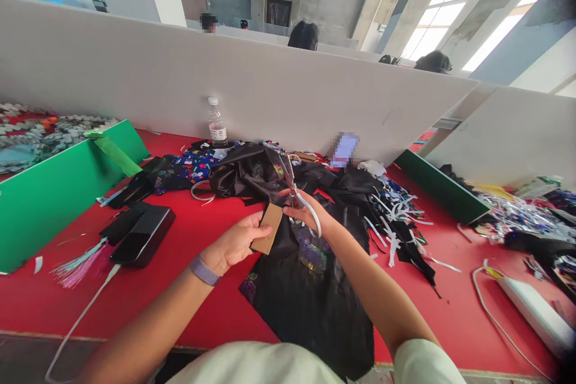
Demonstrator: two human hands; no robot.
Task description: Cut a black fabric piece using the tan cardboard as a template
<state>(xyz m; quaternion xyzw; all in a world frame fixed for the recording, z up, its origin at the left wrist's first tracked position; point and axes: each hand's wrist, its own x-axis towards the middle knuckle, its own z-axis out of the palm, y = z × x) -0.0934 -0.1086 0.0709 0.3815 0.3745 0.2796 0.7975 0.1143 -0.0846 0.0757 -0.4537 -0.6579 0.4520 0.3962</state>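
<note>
a flat tan block [269, 229] is gripped by the left hand [245, 239], thumb laid across it. white-handled scissors [292, 183] are held by the right hand [303, 211], blades pointed up and away. black fabric [319, 294] is spread beneath both hands on the red table [198, 288].

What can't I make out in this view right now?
All head view:
- Left hand: some fingers behind the wooden block.
- Scissors: handle partly behind right hand.
- Propped phone: screen pixelated.
- Bottle: label print too small.
</note>
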